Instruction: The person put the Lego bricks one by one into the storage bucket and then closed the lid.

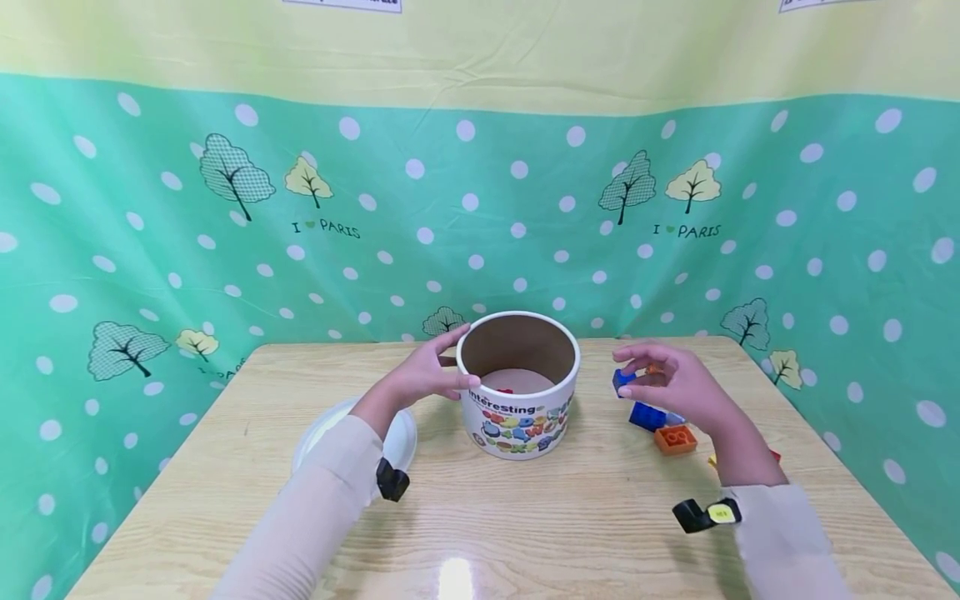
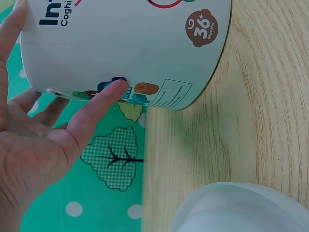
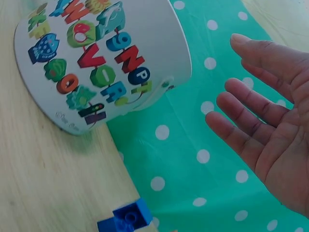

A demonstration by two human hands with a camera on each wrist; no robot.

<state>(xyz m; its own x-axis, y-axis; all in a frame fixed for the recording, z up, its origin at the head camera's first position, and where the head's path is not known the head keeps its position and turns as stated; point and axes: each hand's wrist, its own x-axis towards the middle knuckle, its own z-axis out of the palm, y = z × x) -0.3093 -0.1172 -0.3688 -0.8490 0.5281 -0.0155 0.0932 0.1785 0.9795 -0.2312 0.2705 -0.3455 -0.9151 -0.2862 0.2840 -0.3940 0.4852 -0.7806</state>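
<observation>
A white printed bucket with a brown inside stands upright on the table, and something red shows in it. My left hand rests against its left side. In the left wrist view, the straight thumb touches the bucket's wall, and other fingers reach along its side and rim. To the right of the bucket my right hand hovers near blue bricks. The right wrist view shows this hand with spread, gently bent fingers holding nothing; blue bricks lie apart from it.
An orange brick lies in front of the blue ones. Yellow and red pieces are partly hidden by my right forearm. A white round dish or lid sits left of the bucket. A patterned green curtain hangs behind the wooden table.
</observation>
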